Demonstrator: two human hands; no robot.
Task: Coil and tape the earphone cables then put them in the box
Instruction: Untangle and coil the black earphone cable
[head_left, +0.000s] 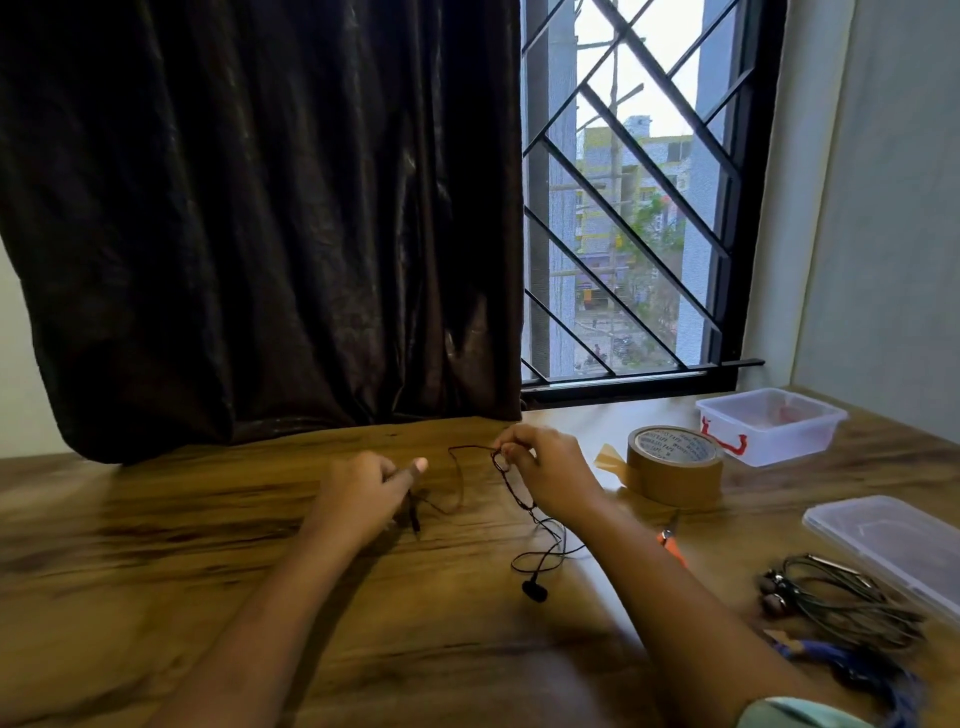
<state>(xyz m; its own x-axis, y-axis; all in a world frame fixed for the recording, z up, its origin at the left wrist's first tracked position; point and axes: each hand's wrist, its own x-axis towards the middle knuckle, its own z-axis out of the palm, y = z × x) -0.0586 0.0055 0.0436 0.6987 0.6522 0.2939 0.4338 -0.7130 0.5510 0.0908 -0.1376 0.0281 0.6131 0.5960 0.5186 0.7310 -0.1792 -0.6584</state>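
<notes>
Right hand: my right hand (545, 467) pinches the black earphone cable (521, 501) between fingertips and thumb, raised a little off the wooden table (208, 571).
Left hand: my left hand (363, 488) has its fingers curled and thumb stuck out; the plug end of the cable runs right up to it, but blur hides the contact, so I cannot tell whether I grip it.
Cable: a loop sags between my two hands, while the rest trails down to the tabletop under my right wrist, ending in an earbud (535, 591).
Tape: a brown tape roll (675, 467) stands just right of my right hand, its loose end sticking out to the left. Print rings the core, and "TAPE" can be made out there, the rest too small.
Box: a clear plastic box (769, 441) with a red latch sits open behind the roll, by the window.
Lid: a clear lid (893, 540) lies at the right edge.
Other cables: a dark earphone bundle (841, 597) and a blue cable (857, 670) wait near the lid.
Cutter: an orange-handled tool (670, 535) lies in front of the roll.
</notes>
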